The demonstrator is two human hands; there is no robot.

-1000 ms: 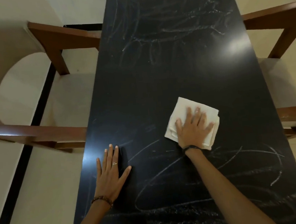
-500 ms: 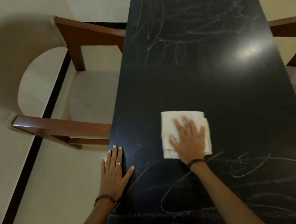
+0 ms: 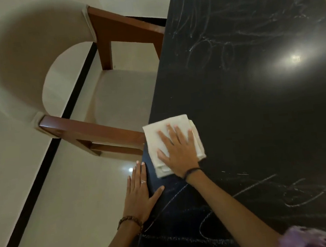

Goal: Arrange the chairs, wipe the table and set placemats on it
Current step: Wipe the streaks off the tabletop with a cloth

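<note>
Since the earlier frame the right hand (image 3: 177,151) had slid the folded cloth (image 3: 159,131) leftward across the dark bench (image 3: 256,104), from near the middle to its left edge, where one corner now overhung just beside the chair (image 3: 91,128) arm. That hand lay flat with fingers spread, pressing the cloth down and curling round nothing. The left hand (image 3: 140,195) had stayed planted, palm down and fingers straight, straddling the same left edge nearer the person, its thumb on the dark top.

The cloth sat directly under the right hand, ahead of the left and just apart from it. Its sides ran roughly along the bench's length. Chalky scribbles remained at the far end and across the near right portion, so I judged the wiping roughly midway. With the cloth at the edge, the unwiped marks lay to the right and further away. No placemats showed.
</note>
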